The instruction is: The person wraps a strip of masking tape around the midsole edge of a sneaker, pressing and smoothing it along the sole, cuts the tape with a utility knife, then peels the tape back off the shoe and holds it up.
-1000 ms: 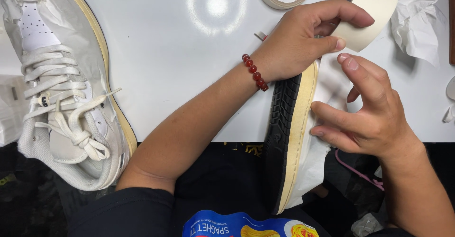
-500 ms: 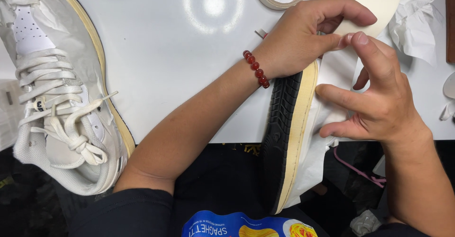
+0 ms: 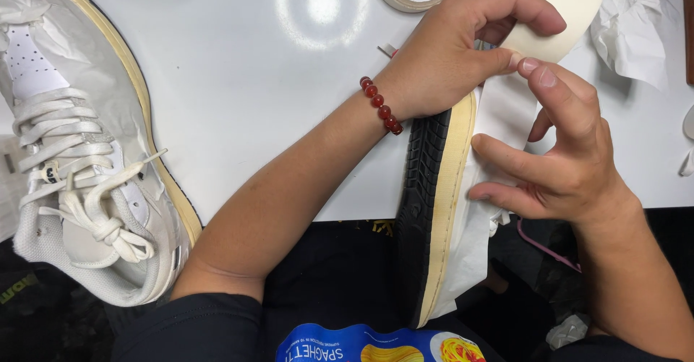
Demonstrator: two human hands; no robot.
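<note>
Holding the sneaker (image 3: 434,210) on its side at the tabletop (image 3: 275,80) edge, we see its black tread and yellowed sole rim facing up, with white masking tape (image 3: 499,123) laid along the upper. Our left hand (image 3: 448,58) has its grip clenched on the toe end. Our right hand (image 3: 564,159) pinches the tape where it leaves the cream roll (image 3: 571,7). The shoe looks stiff at the sole and soft above, so the sole is the best place to hold. The tape looks thin and easy to tear. A second white sneaker (image 3: 79,159) lies far left. A blue and yellow packet (image 3: 376,344) sits at the bottom, near our lap.
</note>
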